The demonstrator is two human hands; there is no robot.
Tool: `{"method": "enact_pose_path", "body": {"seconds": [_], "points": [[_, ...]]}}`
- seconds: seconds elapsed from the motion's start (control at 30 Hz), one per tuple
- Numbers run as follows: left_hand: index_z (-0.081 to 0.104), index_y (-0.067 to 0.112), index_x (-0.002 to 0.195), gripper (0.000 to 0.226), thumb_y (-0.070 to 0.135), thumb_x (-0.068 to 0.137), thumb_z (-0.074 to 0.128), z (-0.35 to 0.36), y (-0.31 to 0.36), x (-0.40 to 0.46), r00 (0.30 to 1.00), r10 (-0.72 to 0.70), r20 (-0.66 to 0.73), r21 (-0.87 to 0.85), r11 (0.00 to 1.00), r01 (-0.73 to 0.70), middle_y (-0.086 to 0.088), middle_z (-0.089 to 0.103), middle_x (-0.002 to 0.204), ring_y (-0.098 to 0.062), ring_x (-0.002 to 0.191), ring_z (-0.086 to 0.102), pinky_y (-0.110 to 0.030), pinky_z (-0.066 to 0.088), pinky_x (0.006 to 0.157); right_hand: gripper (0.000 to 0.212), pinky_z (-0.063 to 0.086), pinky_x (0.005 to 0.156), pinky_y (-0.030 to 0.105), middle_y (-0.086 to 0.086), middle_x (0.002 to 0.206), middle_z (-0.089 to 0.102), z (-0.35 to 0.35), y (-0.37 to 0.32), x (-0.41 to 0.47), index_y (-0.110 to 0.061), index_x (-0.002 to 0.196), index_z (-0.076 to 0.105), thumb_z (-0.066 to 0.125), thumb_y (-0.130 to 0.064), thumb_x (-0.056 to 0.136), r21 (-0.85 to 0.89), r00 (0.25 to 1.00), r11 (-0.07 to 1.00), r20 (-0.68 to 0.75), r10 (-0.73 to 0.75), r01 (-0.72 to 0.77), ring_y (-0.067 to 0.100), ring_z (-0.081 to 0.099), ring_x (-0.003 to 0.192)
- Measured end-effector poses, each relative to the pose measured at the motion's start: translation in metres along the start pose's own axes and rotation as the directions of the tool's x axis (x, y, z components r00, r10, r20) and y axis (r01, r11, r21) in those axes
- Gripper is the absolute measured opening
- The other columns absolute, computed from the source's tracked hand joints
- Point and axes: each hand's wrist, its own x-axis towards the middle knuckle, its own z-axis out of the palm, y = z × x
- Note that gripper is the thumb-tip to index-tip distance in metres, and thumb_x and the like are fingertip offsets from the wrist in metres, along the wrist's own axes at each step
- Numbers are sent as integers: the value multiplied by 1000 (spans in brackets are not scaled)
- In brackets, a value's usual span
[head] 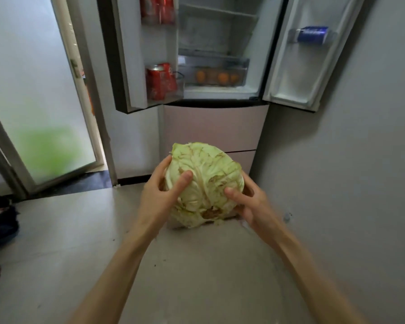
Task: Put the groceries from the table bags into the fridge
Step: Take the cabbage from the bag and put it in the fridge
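The cabbage (205,183) is up off the floor, carried in front of the person at about the level of the fridge's (216,50) lower drawers, stem end turned toward the camera. Both hands are on it: the left hand (160,191) curls round its left flank with the thumb laid across the near face, and the right hand (246,202) cups it from below and the right, thumb pressing the leaves near the stalk.

It looks a dense, full head, so I'd guess it is heavy for its size and wants two hands, as it has now. The body should be firm enough to take a good squeeze, but the outer leaves look loose and browned at the edges, and a grip on a leaf alone would likely tear it away. Best to keep the palms on opposite sides of the round, or one hand beneath the stalk end taking the weight. It seems dry, not slippery, though the round shape could roll out of a single hand.

Both fridge doors stand open. Red cans (160,81) sit in the left door, a blue can (311,35) lies in the right door, and oranges (222,77) lie in the clear drawer (241,66). The bare shelf (220,14) above looks the roomiest place for it.
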Motion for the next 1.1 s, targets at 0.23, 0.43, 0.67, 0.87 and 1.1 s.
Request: {"method": "enact_pose_path", "body": {"seconds": [0.23,0.43,0.67,0.87,1.1], "points": [[48,37,129,75,61,61,67,74,-2,134,997,36,62,-10,999,-36,7,60,124,-5,108,59,-34,51,92,73,43,100,52,3,127,60,-85,-24,109,-30,132,49,79,-40,66,-63,997,997,-64,-49,45,24,55,119],[48,38,129,72,59,63,69,135,-11,228,992,75,101,0,997,-75,7,61,122,-7,107,61,-38,52,91,72,48,95,44,2,124,62,-159,-38,191,-26,132,50,77,-32,66,-29,993,997,-89,-72,70,22,57,117],[45,33,134,75,57,68,70,210,-11,340,990,141,20,46,989,-142,9,60,121,-1,103,60,-27,53,83,60,53,84,35,-1,122,64,-249,-61,306,-30,129,51,70,-22,73,-27,989,989,-18,-149,148,18,60,113],[43,29,136,79,54,65,68,262,9,433,979,197,-45,63,979,-194,4,58,123,-6,105,59,-30,54,85,77,52,88,38,-4,127,59,-311,-101,410,-31,129,45,79,-28,60,2,984,984,5,-176,176,16,58,115],[47,24,133,72,47,67,67,292,33,552,957,270,-104,64,962,-264,1,65,115,-7,98,64,-29,55,83,67,56,76,32,3,120,61,-341,-143,525,-19,122,52,81,-28,62,53,968,967,11,-250,249,14,65,102]]}}
